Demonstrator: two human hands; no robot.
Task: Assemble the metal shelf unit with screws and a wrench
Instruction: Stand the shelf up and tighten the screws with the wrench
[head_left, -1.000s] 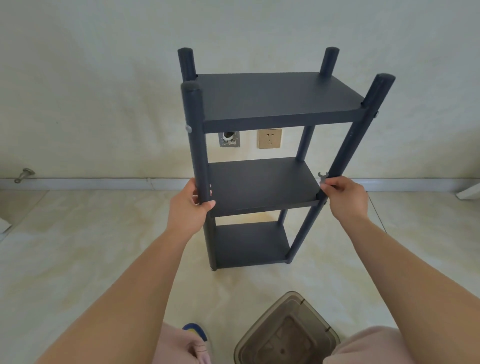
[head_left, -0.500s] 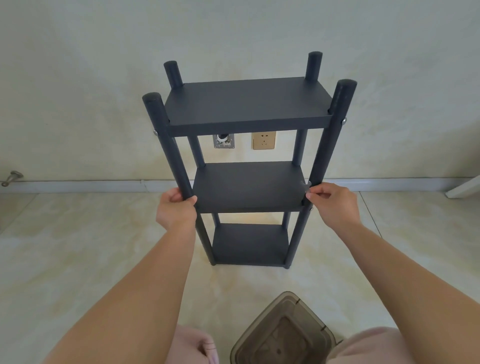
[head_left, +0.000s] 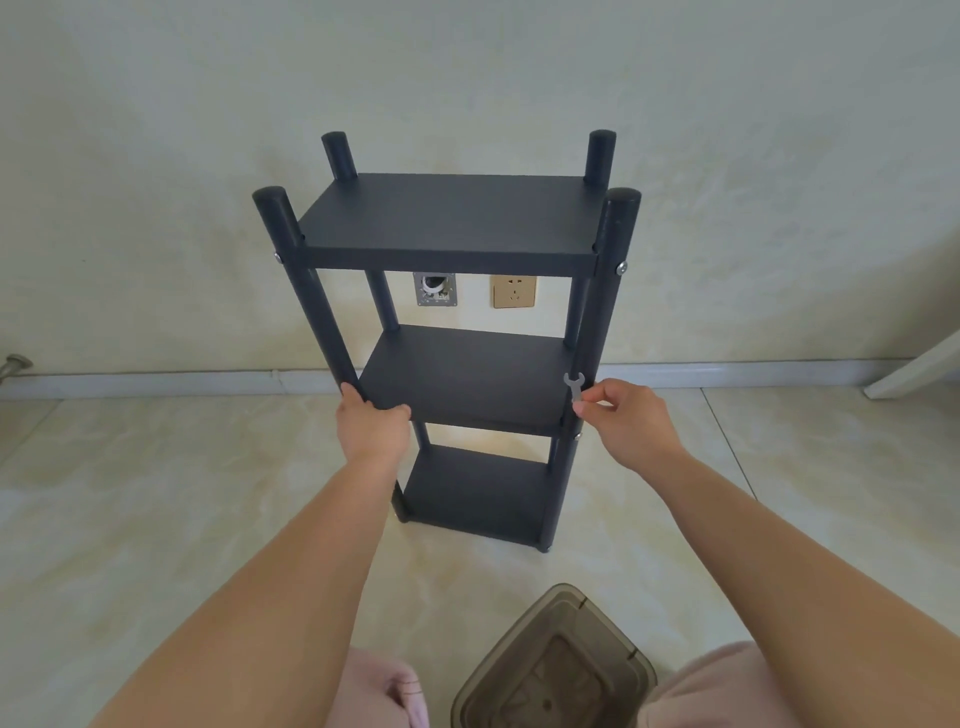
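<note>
— Where does the shelf unit (head_left: 452, 332) stand, from the head view?

— Upright on the tiled floor (head_left: 156, 519), near the far wall (head_left: 156, 156), all three boards between four dark posts. It looks close to finished, I'd say.

— And the hands?

— The left hand (head_left: 371, 428) wraps the near-left post (head_left: 317, 306) at the level of the middle shelf (head_left: 467, 379), thumb hooked over the board's near edge. The right hand (head_left: 626, 421) pinches the lower end of a small flat wrench (head_left: 574, 388) between thumb and fingertips, the rest of the fingers loosely curled.

— How does the wrench lie?

— Nearly upright, open jaw at the top, right against the near-right post (head_left: 597, 332). Its long axis runs along the post.

— Where's the screw it wants?

— I see a silvery screw head (head_left: 577, 435) on that same post, just below the middle shelf's near-right corner. So it sits below the wrench jaw and a touch below the right hand's fingertips. The right hand is far nearer to it than the left.

— What does the next move call for, then?

— My guess: bring the jaw down and turn the wrench crosswise to the post, while the left hand steadies the frame. Whether that screw is already tight, I can't tell.

— Anything else about?

— A screw at each near top corner (head_left: 621, 267), a socket plate (head_left: 514, 292) on the wall behind, and a brownish plastic box (head_left: 550, 670) near the person's knees.
</note>
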